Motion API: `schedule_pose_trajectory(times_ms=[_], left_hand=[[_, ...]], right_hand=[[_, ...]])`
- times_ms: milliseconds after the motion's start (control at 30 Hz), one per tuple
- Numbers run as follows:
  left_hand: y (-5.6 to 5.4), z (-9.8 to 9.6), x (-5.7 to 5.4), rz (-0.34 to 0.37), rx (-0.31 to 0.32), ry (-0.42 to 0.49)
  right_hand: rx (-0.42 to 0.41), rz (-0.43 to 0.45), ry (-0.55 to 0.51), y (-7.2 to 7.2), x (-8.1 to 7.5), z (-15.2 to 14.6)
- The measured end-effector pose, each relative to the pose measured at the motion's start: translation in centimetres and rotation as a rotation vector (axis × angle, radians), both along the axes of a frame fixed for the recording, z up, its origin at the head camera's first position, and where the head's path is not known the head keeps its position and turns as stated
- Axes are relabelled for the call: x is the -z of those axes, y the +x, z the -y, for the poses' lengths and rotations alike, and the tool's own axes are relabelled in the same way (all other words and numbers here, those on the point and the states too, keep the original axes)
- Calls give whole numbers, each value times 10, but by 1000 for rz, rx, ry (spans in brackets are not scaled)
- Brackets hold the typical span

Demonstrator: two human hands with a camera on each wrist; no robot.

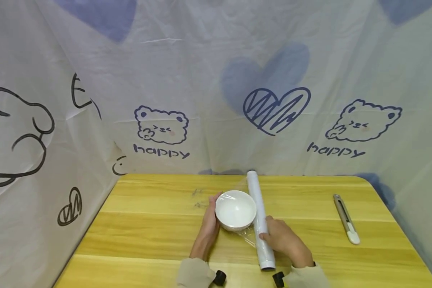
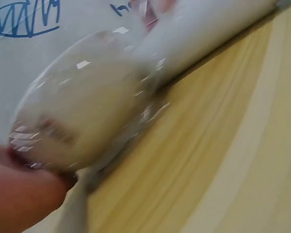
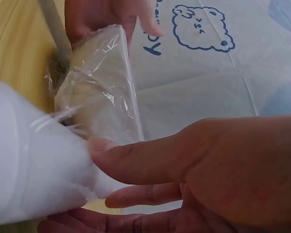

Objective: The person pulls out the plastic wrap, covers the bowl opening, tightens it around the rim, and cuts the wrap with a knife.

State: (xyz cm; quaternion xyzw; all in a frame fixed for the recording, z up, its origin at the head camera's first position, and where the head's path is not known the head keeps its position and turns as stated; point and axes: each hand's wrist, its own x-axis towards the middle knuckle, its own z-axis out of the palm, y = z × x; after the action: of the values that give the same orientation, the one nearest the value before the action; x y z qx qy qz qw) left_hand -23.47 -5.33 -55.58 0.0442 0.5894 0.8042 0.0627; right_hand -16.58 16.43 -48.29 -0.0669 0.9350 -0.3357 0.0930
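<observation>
A white bowl (image 1: 235, 211) stands mid-table with clear plastic film stretched over its mouth, glinting in both wrist views. My left hand (image 1: 209, 218) holds the bowl from its left side, with the thumb near the rim. Along the bowl's right side lies a white roll of plastic wrap (image 1: 258, 208), its length pointing toward the back wall. My right hand (image 1: 286, 240) grips the roll's nearer half, thumb on top and fingers under the far side. Loose clear film (image 1: 250, 237) runs between bowl and roll. The left wrist view is blurred.
A grey and white utility knife (image 1: 347, 219) lies on the wooden table (image 1: 147, 224) at the right. Printed cloth (image 1: 216, 80) hangs behind the table's back edge and along the left side. Small transparent scraps or marks (image 1: 198, 205) show left of the bowl.
</observation>
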Motion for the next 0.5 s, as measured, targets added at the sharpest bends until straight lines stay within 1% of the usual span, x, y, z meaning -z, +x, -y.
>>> schedule_pose_trajectory(times_ms=[33, 67, 167, 233, 300, 367, 433, 500], left_hand=[[-1, -5, 2, 21, -52, 55], [-2, -10, 4, 40, -106, 84], [-3, -20, 7, 74, -237, 86], [-3, -23, 8, 82, -299, 72], [-3, -26, 8, 75, -348, 61], [-3, -30, 7, 71, -383, 70], [-3, -33, 7, 64, -403, 80], [-4, -36, 7, 65, -412, 97]], right_hand=[[4, -5, 1, 1, 1, 1], [7, -8, 1, 1, 2, 1], [19, -3, -18, 3, 3, 1], [20, 5, -20, 3, 4, 1], [22, 17, -20, 3, 5, 0], [21, 24, -12, 2, 5, 0], [16, 32, -14, 1, 5, -2], [16, 33, -40, 0, 6, -5]])
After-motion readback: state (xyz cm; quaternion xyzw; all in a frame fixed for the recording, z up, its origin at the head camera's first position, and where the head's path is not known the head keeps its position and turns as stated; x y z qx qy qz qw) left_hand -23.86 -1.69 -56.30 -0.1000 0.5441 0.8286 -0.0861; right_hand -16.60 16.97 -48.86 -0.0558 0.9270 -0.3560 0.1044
